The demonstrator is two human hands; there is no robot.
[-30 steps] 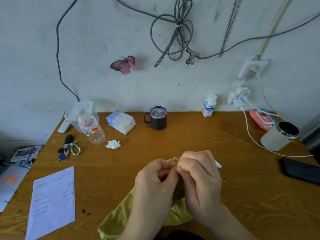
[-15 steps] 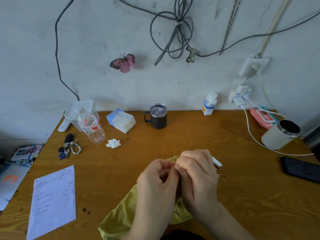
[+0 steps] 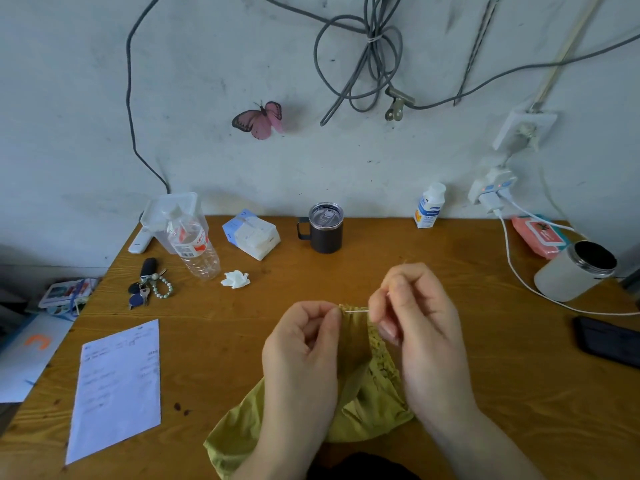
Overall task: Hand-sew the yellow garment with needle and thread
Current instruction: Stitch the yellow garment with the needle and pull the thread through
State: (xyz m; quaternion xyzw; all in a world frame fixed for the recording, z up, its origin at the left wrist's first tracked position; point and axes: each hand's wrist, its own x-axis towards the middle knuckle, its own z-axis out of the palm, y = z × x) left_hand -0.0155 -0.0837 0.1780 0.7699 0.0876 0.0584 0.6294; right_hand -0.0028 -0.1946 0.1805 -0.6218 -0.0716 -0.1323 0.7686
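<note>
The yellow garment [image 3: 367, 400] lies bunched on the wooden desk [image 3: 485, 393] near its front edge, with its top edge lifted between my hands. My left hand [image 3: 304, 351] pinches that gathered edge with thumb and fingers. My right hand [image 3: 419, 323], just to the right, pinches a thin needle [image 3: 356, 310] that sticks out of the fabric edge toward it. The thread is too fine to make out.
Along the back stand a plastic bottle [image 3: 194, 247], a tissue pack [image 3: 251, 233], a dark lidded mug [image 3: 325, 227] and a small white bottle [image 3: 429, 206]. Keys [image 3: 149, 285] and a paper sheet [image 3: 117, 386] lie left. A white cup [image 3: 575, 270], charger cable and phone [image 3: 609, 341] sit right.
My right hand has drawn away to the right from my left hand, and the needle now shows between them. The garment's edge is stretched out wider.
</note>
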